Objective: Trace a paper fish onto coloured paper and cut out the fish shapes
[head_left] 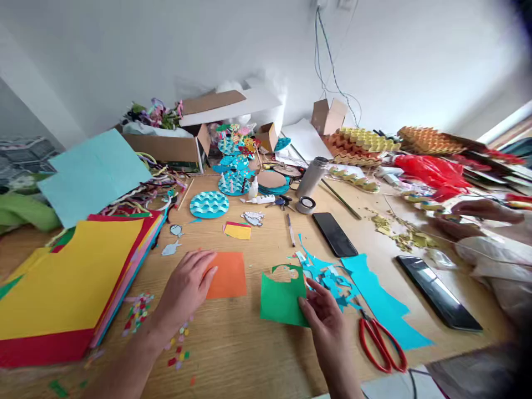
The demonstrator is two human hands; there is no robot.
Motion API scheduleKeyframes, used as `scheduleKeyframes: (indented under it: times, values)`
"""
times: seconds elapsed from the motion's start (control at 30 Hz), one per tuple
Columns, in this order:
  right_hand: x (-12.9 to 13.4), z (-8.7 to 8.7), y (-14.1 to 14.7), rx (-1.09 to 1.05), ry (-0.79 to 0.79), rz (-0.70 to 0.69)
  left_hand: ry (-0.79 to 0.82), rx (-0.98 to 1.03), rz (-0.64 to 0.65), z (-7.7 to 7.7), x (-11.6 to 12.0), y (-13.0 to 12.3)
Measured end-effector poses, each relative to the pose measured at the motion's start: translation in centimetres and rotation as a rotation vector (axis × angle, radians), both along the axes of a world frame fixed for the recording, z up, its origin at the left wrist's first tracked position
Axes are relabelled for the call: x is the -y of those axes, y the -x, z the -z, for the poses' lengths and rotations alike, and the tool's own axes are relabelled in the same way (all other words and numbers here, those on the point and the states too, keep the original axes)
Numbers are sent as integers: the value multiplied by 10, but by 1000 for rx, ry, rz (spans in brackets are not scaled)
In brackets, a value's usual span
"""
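Observation:
My right hand (326, 316) pinches the right edge of a green paper sheet (282, 302) between thumb and fingers. The sheet's top edge is cut away in a ragged curve. My left hand (189, 285) lies on the left side of an orange paper square (230, 275), fingers stretched out and thumb apart. The square rests flat on the table. Just beyond my right hand are blue paper scraps (328, 280) and a larger cut blue sheet (384, 305). Red-handled scissors (380, 343) lie to the right, their blades partly hidden by the scraps.
Stacked coloured sheets (75, 277) fill the left side. Small fish cutouts (170, 248), a yellow paper piece (238, 230) and a pen (290, 230) lie ahead. Two phones (334, 234) and a metal flask (311, 177) are at right. A tiered blue craft (235, 166) stands behind.

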State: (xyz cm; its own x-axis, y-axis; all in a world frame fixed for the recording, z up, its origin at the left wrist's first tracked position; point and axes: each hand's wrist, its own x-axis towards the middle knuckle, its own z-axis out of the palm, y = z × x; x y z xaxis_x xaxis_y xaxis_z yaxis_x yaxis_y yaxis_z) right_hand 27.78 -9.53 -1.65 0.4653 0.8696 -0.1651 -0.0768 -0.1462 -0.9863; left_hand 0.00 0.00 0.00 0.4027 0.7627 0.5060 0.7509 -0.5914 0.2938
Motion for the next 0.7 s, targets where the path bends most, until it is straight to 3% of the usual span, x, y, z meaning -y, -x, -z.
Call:
scheduleKeyframes:
  times: [0.13,0.43,0.57,0.7]
  values:
    - [-5,-4,7,-39,-49,-38,-60,34,-22,3,-1,-6]
    - [10,-10,4,-83,4,-328,-107,77,-102,6,-8,3]
    - [17,-9,1,-5,0,-309,-8,181,-38,6,-5,-1]
    - [16,-21,8,63,-19,-323,276,353,42,-4,2,-8]
